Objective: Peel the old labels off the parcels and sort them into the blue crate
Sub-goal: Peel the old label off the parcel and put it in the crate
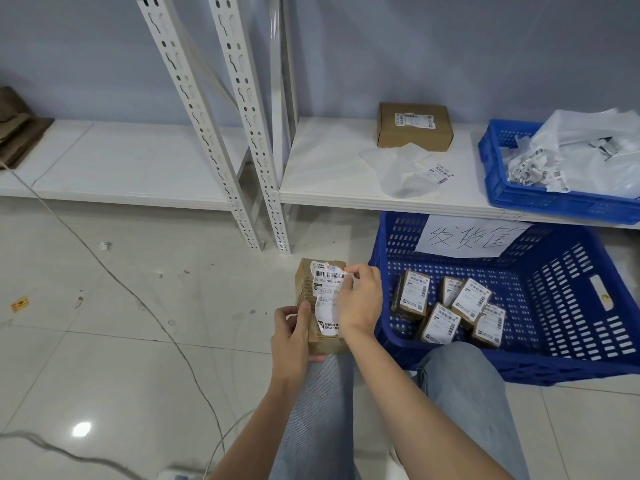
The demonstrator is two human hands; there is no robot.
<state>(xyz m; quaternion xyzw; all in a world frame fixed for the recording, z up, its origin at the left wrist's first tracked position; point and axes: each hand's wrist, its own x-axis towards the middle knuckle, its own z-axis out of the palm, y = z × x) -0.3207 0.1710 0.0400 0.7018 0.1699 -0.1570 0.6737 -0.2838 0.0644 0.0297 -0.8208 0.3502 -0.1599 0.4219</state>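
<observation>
At six o'clock, the parcel (320, 306) rests on the person's denim-clad knee (318, 403). The left hand (291, 336) grips its near left edge, thumb pressed on top; the right hand (360, 299) pinches the label (327, 296) at its upper right corner. The label is thin white paper, already ragged, and the cardboard beside it shows bare ribbed corrugation. Pulled fast or steeply, the paper would likely tear into strips again, or strip more liner. With only a knee beneath, a hard tug could also twist the parcel loose. At three o'clock the crate (568, 362), rigid slotted blue plastic, holds small labelled boxes (441, 323). Farther, at one o'clock, the smooth white shelf (329, 168) carries a flat brown carton (414, 129), a limp clear bag (398, 171) and a second bin (502, 188) of crumpled scraps.
</observation>
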